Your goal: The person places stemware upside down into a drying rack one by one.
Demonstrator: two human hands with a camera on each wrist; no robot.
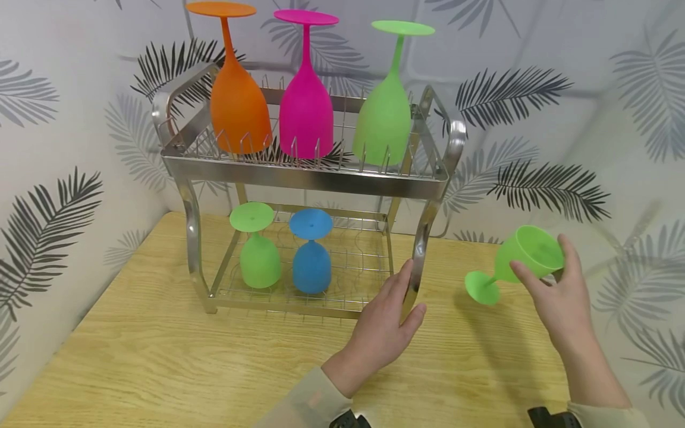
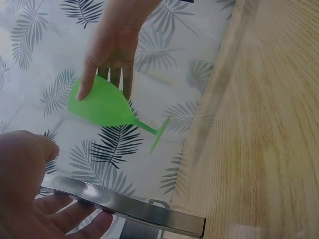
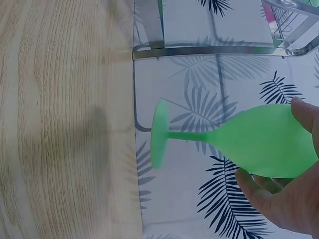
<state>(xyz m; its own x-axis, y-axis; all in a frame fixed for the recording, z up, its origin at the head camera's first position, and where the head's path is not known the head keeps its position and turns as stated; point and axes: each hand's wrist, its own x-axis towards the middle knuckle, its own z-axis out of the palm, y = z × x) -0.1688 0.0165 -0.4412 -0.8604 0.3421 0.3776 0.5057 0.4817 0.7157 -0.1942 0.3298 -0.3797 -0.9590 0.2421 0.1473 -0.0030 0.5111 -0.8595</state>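
Note:
My right hand [image 1: 562, 297] holds a green plastic goblet [image 1: 521, 255] by its bowl, thumb on one side and fingers on the other. The goblet is tilted, its mouth toward the hand and its foot pointing down-left, off the table. My left hand [image 1: 380, 327] rests at the right front leg [image 1: 423, 238] of a two-tier metal rack [image 1: 305, 175]. Its fingers lie fairly straight along the leg's inner side, and the thumb stands apart, as the left wrist view shows. On the lower tier, a small green goblet [image 1: 260, 261] and a blue goblet [image 1: 312, 267] stand upside down.
Upside down on the top tier are large orange [image 1: 241, 113], pink [image 1: 306, 119] and light green [image 1: 384, 125] goblets. The rack stands on a wooden table [image 1: 134, 356], against a leaf-patterned wall [image 1: 631, 196].

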